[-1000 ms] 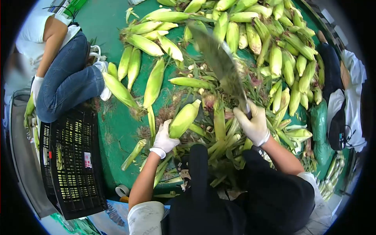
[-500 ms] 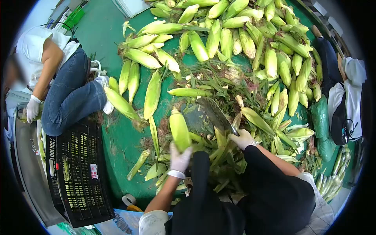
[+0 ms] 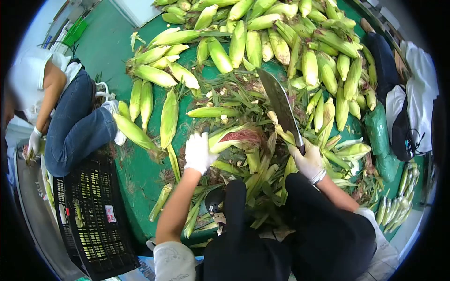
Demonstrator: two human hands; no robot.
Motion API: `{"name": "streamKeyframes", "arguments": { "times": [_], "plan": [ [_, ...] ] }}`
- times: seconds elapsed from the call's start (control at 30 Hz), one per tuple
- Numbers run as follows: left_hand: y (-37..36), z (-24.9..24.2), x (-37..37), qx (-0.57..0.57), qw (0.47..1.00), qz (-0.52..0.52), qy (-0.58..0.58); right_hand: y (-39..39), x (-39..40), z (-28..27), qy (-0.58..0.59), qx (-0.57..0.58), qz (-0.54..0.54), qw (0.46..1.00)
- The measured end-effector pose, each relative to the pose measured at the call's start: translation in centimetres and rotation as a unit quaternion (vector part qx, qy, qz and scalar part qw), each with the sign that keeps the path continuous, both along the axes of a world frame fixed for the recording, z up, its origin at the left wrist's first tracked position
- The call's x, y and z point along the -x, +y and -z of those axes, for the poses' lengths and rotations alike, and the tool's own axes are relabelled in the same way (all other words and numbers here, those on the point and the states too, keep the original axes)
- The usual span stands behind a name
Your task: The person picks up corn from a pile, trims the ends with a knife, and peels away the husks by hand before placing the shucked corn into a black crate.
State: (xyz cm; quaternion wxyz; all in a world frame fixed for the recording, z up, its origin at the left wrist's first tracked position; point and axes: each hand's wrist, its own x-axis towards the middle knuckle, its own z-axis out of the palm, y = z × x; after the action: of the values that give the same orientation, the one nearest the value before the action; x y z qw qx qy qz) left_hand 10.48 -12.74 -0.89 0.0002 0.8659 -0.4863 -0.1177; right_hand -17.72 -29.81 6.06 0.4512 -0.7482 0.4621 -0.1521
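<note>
Left hand (white glove) clamped on a leafy corn cob with reddish silk; right hand grips a broad cleaver, blade raised; husks beneath.

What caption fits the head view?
Left hand holds a corn ear; right hand raises a cleaver above it.

Green floor with a black crate at left.

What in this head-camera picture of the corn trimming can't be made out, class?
- Knife handle: head view, hidden inside the right hand.
- Base of the held cob: covered by the left hand.
- Crate label: too small to read.
- Co-worker: upper body cut off by the left edge.
</note>
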Motion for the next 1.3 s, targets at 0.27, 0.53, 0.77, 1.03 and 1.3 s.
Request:
{"name": "streamKeyframes", "arguments": {
  "times": [0.27,0.53,0.77,1.03,1.3],
  "plan": [
    [9.8,7.4,4.5,0.272,0.892,-0.146,0.329,6.1,-1.2,1.1,0.114,0.113,-0.350,0.923],
    [10.9,12.9,8.2,0.520,0.615,-0.332,0.491,7.2,-4.1,1.3,0.335,0.102,-0.486,0.801],
    [8.2,0.9,10.7,0.245,0.938,-0.243,0.032,-1.1,-0.5,5.3,0.292,0.220,-0.231,0.902],
    [0.9,1.0,7.4,0.011,0.997,-0.079,0.020,1.8,-6.2,-2.2,-0.004,0.065,-0.123,0.990],
    [1.4,0.5,5.6,-0.087,0.995,-0.045,0.021,4.3,-2.8,6.7,0.218,-0.032,-0.205,0.954]
  ]
}}
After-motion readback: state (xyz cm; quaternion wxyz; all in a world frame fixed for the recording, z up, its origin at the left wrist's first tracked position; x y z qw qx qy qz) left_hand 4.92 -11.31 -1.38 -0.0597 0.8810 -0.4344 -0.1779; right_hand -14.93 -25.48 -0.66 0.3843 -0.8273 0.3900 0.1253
